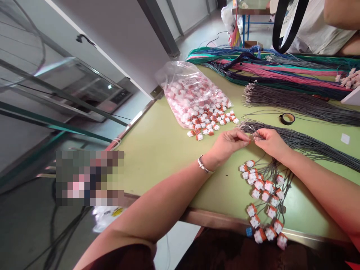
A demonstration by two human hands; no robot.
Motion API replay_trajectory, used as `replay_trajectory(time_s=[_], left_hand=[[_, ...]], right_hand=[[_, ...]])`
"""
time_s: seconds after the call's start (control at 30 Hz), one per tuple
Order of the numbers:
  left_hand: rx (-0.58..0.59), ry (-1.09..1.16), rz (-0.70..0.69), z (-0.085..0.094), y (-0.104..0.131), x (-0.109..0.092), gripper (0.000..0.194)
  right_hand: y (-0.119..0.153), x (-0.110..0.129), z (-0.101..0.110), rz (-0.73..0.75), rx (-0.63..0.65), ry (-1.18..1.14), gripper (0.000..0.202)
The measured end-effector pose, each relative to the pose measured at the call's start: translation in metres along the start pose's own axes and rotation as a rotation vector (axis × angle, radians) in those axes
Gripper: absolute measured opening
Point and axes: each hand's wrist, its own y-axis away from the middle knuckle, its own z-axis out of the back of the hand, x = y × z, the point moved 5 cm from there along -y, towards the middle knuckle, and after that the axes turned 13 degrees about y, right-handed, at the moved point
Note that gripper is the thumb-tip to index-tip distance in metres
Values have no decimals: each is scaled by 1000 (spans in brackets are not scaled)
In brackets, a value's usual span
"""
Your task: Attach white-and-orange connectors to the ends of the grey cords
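My left hand (234, 141) is closed in a pinch on a small orange and white connector, mostly hidden by the fingertips. Just to its right, my right hand (266, 140) pinches thin wire ends, and the fingertips of both hands nearly meet. Behind and under the hands lies a bundle of dark grey wires (306, 144) on the green table (157, 150). Below my right hand hang and lie several wired white and orange connectors (268, 186), some over the table's front edge. Loose connectors (206, 122) are heaped at the mouth of a clear plastic bag (188, 88).
A second grey wire bundle (298, 105) and a black tape roll (287, 119) lie beyond the hands. Farther back are pink, green and blue wires (261, 69). A small blue block (249, 231) sits at the front edge. Another person's arm (341, 14) shows at the top right.
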Motion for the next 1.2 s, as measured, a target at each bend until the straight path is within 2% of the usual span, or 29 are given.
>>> replay_trajectory(time_s=[0.17,0.5,0.77,1.0,1.2], left_hand=[[-52,135,113,2,0,10,20],[-74,107,-14,2,-1,0,13],[-30,-144,-128,-1,0,-3,12],[-43,-25,-74,-3,-2,6,17],[-43,-56,-55,-2,2,-2,14]], right_hand=[[0,0,0,-4,-2,-22,13],[0,-2,2,-101,-78,-79,12],[1,2,-1,-106,-71,-36,14],[0,0,-1,-94,-61,-14,16],[-2,-3,1,-112,21,-31,15]])
